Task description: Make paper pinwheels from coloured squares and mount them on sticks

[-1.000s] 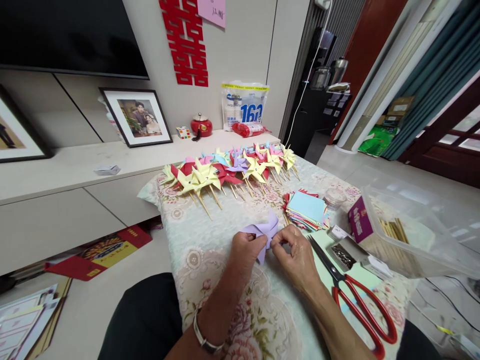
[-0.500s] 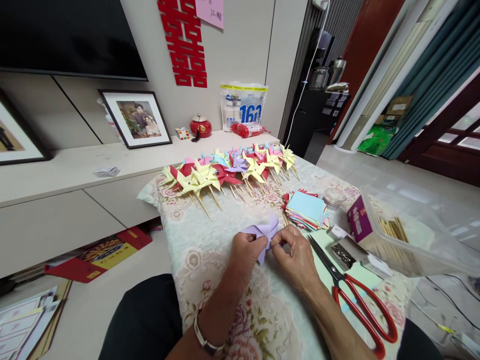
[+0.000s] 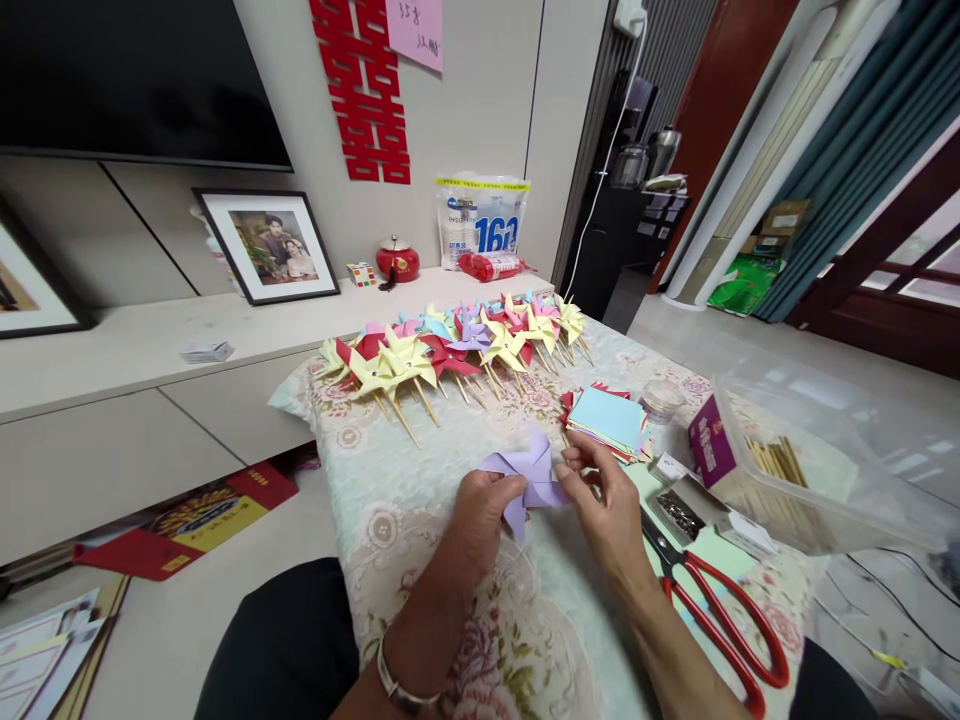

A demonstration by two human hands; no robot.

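A purple paper pinwheel (image 3: pixel 536 470), its blades folded in toward the middle, is pinched between the thumb and fingers of my left hand (image 3: pixel 484 510) above the table. My right hand (image 3: pixel 604 500) is just right of it, thumb close to the tip of the right blade, fingers apart and holding nothing I can see. Beneath my right forearm lie red-handled scissors (image 3: pixel 720 600), blades partly covered by the hand. Beside them is an opened small box of metal pins (image 3: pixel 679 512). A stack of coloured paper squares (image 3: pixel 607 415) sits beyond my right hand.
Rows of finished pinwheels (image 3: pixel 465 345) on sticks line the table's far side. A clear plastic bin (image 3: pixel 795 500) with wooden sticks (image 3: pixel 780 460) stands at the right edge, near a round clear container (image 3: pixel 661 398). Behind the table runs a low cabinet (image 3: pixel 150 350).
My right hand has let go of the pinwheel's centre and drawn slightly up and right, its fingers spreading. The right blade now shows. My left hand keeps its pinch.
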